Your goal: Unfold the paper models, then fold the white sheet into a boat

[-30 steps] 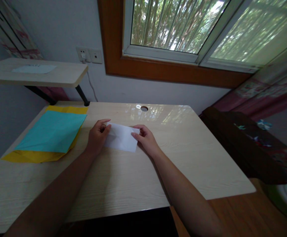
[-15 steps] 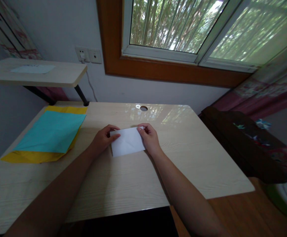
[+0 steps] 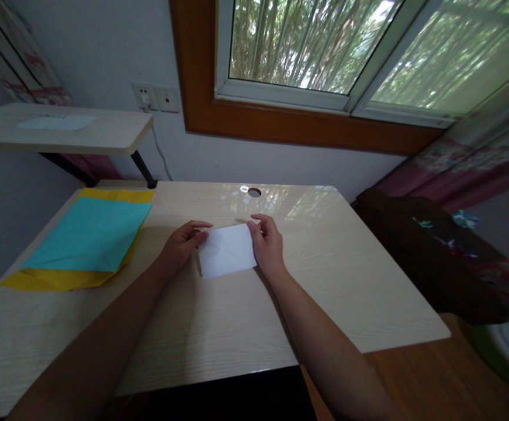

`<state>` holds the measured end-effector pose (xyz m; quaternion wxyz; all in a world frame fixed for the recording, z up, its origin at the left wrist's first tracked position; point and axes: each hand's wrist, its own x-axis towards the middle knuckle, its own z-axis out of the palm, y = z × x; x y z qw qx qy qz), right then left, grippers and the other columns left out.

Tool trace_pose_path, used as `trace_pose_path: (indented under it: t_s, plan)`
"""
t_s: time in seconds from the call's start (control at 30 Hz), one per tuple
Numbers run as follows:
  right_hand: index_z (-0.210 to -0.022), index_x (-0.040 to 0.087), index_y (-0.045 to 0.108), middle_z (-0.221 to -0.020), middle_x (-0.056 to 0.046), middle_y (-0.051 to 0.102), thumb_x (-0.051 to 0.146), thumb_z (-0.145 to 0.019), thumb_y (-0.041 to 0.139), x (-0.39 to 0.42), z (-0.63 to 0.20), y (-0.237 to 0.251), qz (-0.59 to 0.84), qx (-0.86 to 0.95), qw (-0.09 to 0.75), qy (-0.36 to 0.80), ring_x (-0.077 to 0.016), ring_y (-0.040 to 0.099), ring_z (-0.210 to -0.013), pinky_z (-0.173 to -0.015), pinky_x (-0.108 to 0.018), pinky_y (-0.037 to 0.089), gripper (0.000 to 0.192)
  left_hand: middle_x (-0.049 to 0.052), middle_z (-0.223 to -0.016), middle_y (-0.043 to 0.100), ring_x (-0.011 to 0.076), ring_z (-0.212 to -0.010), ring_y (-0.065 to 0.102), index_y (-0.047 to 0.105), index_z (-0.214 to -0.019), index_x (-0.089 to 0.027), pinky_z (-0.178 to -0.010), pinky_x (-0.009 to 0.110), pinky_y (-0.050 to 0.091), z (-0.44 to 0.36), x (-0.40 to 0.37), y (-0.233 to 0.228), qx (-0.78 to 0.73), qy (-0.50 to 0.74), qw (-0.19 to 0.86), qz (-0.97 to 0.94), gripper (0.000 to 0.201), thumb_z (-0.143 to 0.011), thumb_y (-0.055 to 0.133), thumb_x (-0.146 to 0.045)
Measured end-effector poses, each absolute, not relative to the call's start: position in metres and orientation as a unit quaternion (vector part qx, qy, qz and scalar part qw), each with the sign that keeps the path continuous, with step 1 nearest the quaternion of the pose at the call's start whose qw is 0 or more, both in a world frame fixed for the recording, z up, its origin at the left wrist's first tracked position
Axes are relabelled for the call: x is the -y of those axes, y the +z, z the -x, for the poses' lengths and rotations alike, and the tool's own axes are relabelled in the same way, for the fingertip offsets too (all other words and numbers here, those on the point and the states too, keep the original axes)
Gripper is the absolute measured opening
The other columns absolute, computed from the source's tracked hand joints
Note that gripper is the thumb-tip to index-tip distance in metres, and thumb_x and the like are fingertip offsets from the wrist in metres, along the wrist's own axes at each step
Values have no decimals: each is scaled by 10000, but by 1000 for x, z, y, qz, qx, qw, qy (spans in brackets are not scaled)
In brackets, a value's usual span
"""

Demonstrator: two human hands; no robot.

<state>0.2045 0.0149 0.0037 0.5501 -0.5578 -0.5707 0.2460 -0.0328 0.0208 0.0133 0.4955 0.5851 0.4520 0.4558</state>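
A folded-looking sheet of white paper (image 3: 228, 252) is at the middle of the desk, its near edge slightly tilted. My left hand (image 3: 186, 241) pinches its upper left corner, thumb in front and index finger stretched along the top edge. At the upper right side, my right hand (image 3: 268, 242) has its thumb against the paper's edge, with the index finger curled above the corner. The other fingers of both hands are partly hidden.
On the left of the desk (image 3: 346, 280) lie a turquoise sheet (image 3: 90, 234) and yellow sheets (image 3: 61, 279) beneath it. A raised shelf (image 3: 118, 131) with a paper on it stands behind them. A round cable hole (image 3: 255, 192) is near the back edge.
My thumbs have slid outward toward the paper's top corners, and the right index finger has lifted off the top edge. The paper stays in nearly the same place.
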Motion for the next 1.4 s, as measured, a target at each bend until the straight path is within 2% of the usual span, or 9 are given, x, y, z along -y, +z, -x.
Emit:
trace_pose_path:
  t_s: [0.13, 0.27, 0.6, 0.9, 1.23, 1.4]
  plan:
    - [-1072, 209, 658, -571, 93, 384, 398, -947, 595, -14, -204, 6, 567, 541, 572, 243, -108, 387, -535, -554, -241, 313, 236, -51, -633, 516, 115, -617, 450, 696, -1222, -201, -600, 229, 340, 33, -22, 11, -440, 462, 511, -575, 424, -844, 712, -394]
    - [-1050, 201, 659, -567, 101, 354, 373, -937, 613, -14, -205, 7, 566, 534, 580, 241, -100, 357, -525, -544, -237, 296, 211, -50, -634, 522, 120, -628, 470, 672, -1266, -200, -615, 231, 363, 33, -22, 8, -433, 469, 526, -563, 447, -860, 695, -386]
    - [-1030, 204, 677, -580, 86, 420, 392, -932, 612, -16, -206, 4, 581, 540, 568, 219, -106, 415, -547, -569, -239, 329, 222, -24, -721, 606, 122, -670, 524, 684, -1262, -211, -635, 229, 411, 33, -21, 8, -432, 470, 523, -565, 405, -895, 655, -380]
    - [-1086, 218, 673, -583, 80, 470, 401, -952, 580, -18, -210, 0, 592, 579, 526, 192, -113, 464, -542, -568, -240, 340, 245, -38, -670, 568, 109, -613, 519, 687, -1242, -214, -570, 212, 414, 33, -20, 8, -409, 481, 576, -519, 398, -878, 688, -376]
    - [-1086, 226, 680, -593, 67, 515, 416, -955, 565, -18, -211, -2, 605, 588, 504, 186, -126, 507, -556, -580, -246, 340, 258, -54, -637, 527, 105, -576, 500, 662, -1254, -191, -530, 202, 395, 35, -21, 11, -422, 435, 540, -584, 430, -887, 675, -414]
    - [-1068, 222, 689, -597, 67, 510, 415, -951, 564, -18, -211, -1, 610, 591, 496, 182, -123, 493, -559, -592, -249, 347, 258, 6, -877, 674, 121, -681, 570, 650, -1267, -196, -575, 211, 437, 33, -20, 12, -416, 398, 548, -607, 550, -788, 779, -431]
